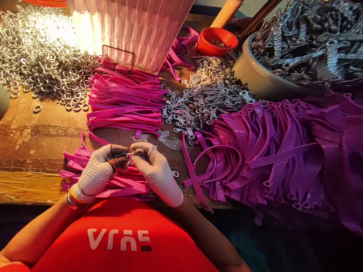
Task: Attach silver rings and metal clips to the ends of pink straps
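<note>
Red shirt (123,258) is filling the near edge at 6 o'clock, bench (45,134) is running across beyond it. Both hands are working gloved, close together just above the near pink straps (131,190).

Left hand (96,173) is pinching a metal ring (129,160), dark fingertips closing on it. Right hand (161,174) is meeting it from 3 o'clock, thumb and finger closing on a metal piece (139,151); fingers are hiding whether the two are linked.

Handling, my read: ring is looking light, rigid, hard to break, but smooth and round, so likely turning or slipping under gloves. I'd be taking it by the rim at opposite sides, fingertips only, leaving the hole clear. The straps are looking soft and bendy, a bit glossy; I'd be gripping those near the end loops.

Clock from the hands: ring pile (52,67) is spreading at 10 to 11, strap bundle (126,103) is lying at 12, metal links (202,100) are heaping at 1 to 2, big strap heap (261,154) is sprawling at 3. One loose ring (175,174) is sitting just beside the right hand.
</note>
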Demonstrator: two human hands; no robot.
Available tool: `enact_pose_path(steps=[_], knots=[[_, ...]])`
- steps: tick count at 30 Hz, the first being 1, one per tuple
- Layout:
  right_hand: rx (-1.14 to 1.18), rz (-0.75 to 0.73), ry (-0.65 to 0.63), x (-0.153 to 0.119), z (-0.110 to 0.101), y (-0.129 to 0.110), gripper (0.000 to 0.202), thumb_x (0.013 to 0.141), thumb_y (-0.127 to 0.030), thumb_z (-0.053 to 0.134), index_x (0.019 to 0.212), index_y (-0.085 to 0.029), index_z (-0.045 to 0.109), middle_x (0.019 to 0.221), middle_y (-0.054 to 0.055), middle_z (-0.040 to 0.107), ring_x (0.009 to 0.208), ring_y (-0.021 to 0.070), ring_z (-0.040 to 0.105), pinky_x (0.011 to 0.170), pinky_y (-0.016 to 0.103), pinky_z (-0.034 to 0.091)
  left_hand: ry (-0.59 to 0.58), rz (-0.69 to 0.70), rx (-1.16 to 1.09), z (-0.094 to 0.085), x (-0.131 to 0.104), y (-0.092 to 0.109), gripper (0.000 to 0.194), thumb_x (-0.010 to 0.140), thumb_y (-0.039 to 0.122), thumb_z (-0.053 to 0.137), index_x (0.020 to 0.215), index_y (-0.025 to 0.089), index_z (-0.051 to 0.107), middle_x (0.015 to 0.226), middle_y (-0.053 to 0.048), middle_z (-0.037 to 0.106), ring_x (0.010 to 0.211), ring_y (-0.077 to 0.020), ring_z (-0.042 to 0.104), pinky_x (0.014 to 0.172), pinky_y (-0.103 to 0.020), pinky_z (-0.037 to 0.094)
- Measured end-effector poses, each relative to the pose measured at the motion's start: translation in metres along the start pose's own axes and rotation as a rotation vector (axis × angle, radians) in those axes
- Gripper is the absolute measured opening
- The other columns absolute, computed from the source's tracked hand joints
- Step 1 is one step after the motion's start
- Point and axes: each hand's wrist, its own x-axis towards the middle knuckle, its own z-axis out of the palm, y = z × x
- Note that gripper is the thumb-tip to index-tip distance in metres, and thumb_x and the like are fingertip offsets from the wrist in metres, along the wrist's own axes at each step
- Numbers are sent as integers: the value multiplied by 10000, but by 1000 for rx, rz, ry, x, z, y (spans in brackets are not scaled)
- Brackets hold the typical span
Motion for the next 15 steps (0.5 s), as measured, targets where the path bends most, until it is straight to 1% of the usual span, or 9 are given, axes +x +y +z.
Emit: enact_pose_path(steps=[3, 4, 6, 8, 11, 13, 15], knots=[[-27, -23, -42, -5, 2, 3, 330, 857, -297, 635, 1181, -238, 605, 1031, 8, 703, 927, 163, 650, 865, 310, 528, 53, 59, 13, 4, 0, -1, 233, 750, 179, 777, 980, 157, 755, 894, -60, 749, 759, -154, 648, 721, -253, 515], [-27, -18, -46, -6, 3, 4, 340, 856, -285, 632, 1191, -240, 596, 1027, 6, 704, 920, 162, 651, 861, 310, 530, 64, 56, 20, 5, 0, -2, 231, 752, 184, 778, 981, 160, 755, 898, -57, 749, 761, -151, 648, 718, -248, 516], [-10, -8, -25, -8, 4, 4, 319, 860, -269, 617, 1177, -237, 596, 992, 4, 701, 884, 157, 647, 831, 302, 533, 67, 2, -11, 6, 1, -3, 225, 778, 232, 778, 989, 160, 748, 857, -48, 738, 693, -123, 622, 633, -213, 490], [6, -9, 10, -9, 3, 3, 284, 859, -269, 624, 1140, -234, 615, 969, 4, 692, 863, 152, 634, 808, 292, 530, 72, -88, -118, 3, 4, -4, 254, 790, 288, 782, 1001, 154, 735, 802, -36, 717, 598, -88, 574, 529, -178, 435], [50, -9, 57, -10, -2, 1, 266, 861, -304, 653, 1116, -234, 630, 978, 8, 672, 874, 150, 618, 805, 287, 525, 102, -171, -315, -7, 9, -4, 312, 746, 263, 796, 1025, 148, 717, 753, -17, 680, 535, -62, 543, 476, -151, 410], [68, -7, 82, -9, -6, 1, 271, 872, -327, 653, 1126, -235, 624, 1008, 16, 666, 890, 150, 616, 808, 289, 524, 52, -197, -379, -13, 9, -4, 357, 708, 229, 797, 1044, 138, 720, 788, -30, 676, 586, -80, 594, 468, -141, 412], [45, -20, 100, -9, -6, 3, 268, 884, -328, 643, 1135, -238, 615, 1065, 27, 667, 922, 154, 621, 824, 294, 525, -49, -234, -378, -13, 5, -3, 379, 684, 213, 803, 1048, 135, 729, 879, -60, 691, 660, -110, 644, 430, -128, 362]])
